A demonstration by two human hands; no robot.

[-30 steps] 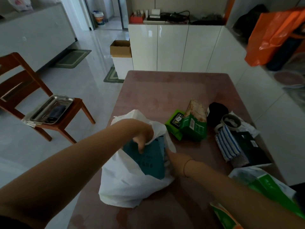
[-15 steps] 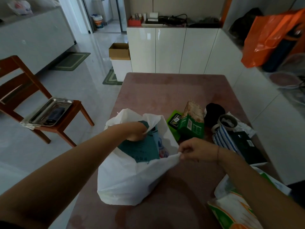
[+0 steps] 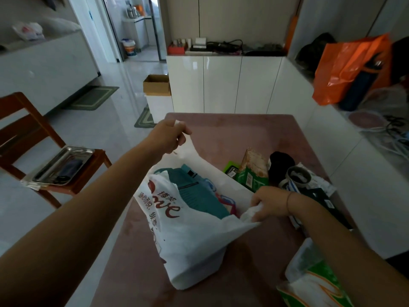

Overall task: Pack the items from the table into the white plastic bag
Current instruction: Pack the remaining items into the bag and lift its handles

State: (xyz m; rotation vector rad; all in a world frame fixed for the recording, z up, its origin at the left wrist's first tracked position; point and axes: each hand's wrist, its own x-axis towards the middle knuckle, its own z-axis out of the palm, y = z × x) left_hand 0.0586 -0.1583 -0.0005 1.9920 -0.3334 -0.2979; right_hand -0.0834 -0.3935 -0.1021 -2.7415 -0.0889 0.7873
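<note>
Since half a second ago, the left hand [image 3: 169,138] has been lifted out of the bag's mouth and raised up and away toward the far side, its fingers now pinched shut on one handle of the white plastic bag [image 3: 194,244]. The right hand [image 3: 271,203] has been shifted only slightly and is clamped on the bunched opposite handle. Between them the bag's mouth is pulled wide and the bag is stood more upright on the pink surface [image 3: 232,134] than before. Red printed lettering is now shown on its left face. Inside, a teal item [image 3: 199,196] is seen. Just right of the bag, a green carton [image 3: 252,171], a black bundle [image 3: 281,161] and a roll of tape [image 3: 297,176] are left on the surface. A green-and-white packet [image 3: 314,286] is lying at the near right edge.
</note>
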